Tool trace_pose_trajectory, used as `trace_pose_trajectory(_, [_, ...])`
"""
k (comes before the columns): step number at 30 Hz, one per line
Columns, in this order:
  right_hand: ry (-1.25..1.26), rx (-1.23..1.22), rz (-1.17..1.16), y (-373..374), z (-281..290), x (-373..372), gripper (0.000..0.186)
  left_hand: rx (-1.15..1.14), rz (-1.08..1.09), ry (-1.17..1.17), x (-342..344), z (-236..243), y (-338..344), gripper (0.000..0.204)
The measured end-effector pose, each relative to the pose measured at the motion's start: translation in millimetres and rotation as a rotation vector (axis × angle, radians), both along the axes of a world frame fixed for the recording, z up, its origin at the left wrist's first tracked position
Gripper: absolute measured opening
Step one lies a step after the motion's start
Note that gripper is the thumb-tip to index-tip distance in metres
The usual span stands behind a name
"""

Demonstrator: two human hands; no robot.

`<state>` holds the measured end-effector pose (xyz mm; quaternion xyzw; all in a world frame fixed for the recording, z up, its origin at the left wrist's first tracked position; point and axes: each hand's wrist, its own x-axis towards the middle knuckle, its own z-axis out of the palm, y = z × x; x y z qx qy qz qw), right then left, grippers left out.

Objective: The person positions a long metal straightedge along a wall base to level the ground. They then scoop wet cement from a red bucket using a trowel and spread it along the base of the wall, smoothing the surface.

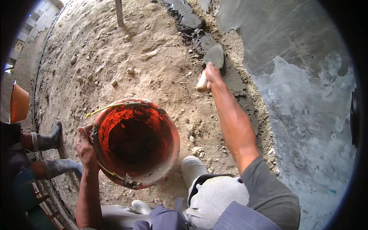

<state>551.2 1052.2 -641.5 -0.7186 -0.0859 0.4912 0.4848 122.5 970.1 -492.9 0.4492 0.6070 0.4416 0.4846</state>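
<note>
My right hand is closed round the pale handle of a trowel, whose grey blade lies over a strip of wet mortar on the ground. On the left, my left hand grips the rim of an orange-red bucket. The bucket is tilted, its mouth facing up at me, and wet mortar residue smears its inner wall. Its bottom is too dark to make out. A yellowish handle lies along the rim near my left hand.
Smooth grey concrete spans the right side beside the mortar strip. Stony dirt covers the middle. A person in dark boots stands at the far left, near an orange container. A wooden stake stands at the top.
</note>
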Motion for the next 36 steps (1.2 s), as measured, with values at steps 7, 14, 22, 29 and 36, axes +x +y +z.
trace_pose_trajectory(7, [-0.037, 0.035, 0.565, -149.5, 109.0, -23.8, 0.024, 0.059, -0.108, 0.396, -18.8, -9.8, 19.7, 0.038])
trace_pose_trajectory(14, [-1.134, 0.199, 1.618, -148.9, 136.4, -99.6, 0.016, 0.114, -0.21, 0.368, 34.0, 4.0, 18.2, 0.038])
trace_pose_trajectory(22, [-0.643, 0.174, 2.028, -162.0, 119.2, -152.3, 0.022, 0.101, -0.138, 0.257, 39.3, 3.8, -7.0, 0.044])
trace_pose_trajectory(29, [-0.118, 0.145, 1.945, -158.7, 114.0, -118.1, 0.033, 0.484, -0.32, 0.821, 2.5, 0.4, 13.8, 0.029])
trace_pose_trajectory(36, [-0.003, 0.176, 1.457, -154.9, 149.3, -62.2, 0.033, 0.084, -0.058, 0.393, -33.2, -11.8, 17.9, 0.052])
